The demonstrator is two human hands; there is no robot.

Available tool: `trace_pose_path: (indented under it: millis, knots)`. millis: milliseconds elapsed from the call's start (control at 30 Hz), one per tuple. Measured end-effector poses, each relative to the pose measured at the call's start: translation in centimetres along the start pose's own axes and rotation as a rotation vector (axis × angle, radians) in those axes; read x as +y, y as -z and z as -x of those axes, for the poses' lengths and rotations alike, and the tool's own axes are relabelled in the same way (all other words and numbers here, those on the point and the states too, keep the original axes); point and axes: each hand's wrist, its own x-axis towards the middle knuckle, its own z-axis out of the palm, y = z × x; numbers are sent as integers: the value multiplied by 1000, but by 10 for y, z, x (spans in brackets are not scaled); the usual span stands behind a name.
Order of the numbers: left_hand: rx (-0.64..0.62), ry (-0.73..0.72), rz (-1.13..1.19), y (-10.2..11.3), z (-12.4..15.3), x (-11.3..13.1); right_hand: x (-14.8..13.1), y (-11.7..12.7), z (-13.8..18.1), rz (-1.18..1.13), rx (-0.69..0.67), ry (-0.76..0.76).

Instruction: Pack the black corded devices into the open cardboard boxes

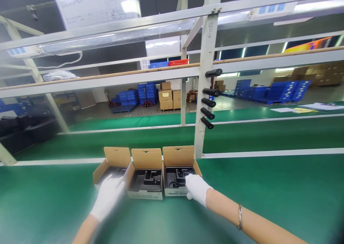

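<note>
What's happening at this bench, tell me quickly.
A person in white gloves works at three open cardboard boxes in a row on a green table. The left hand rests at the left box, blurred. The right hand reaches into the right box, at its black tray. The middle box shows a black tray, untouched.

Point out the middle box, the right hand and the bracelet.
Middle box [146, 157]: head view, on its raised flap.
Right hand [197, 188]: head view, back of the white glove.
Bracelet [240, 217]: head view, band at the right wrist.
</note>
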Motion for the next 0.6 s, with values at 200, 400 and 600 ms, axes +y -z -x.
trace_pose_path:
  millis: [200, 400, 600]
  knots:
    - [13, -63, -243, -40, -13, 71, 44, -12, 32, 41, 0, -89]
    - [-3, -184, -165, -63, -40, 174, 145, -16, 94, 40, 40, -216]
    - [69, -213, 69, -84, -60, 242, 193, -6, 166, 13, 206, -331]
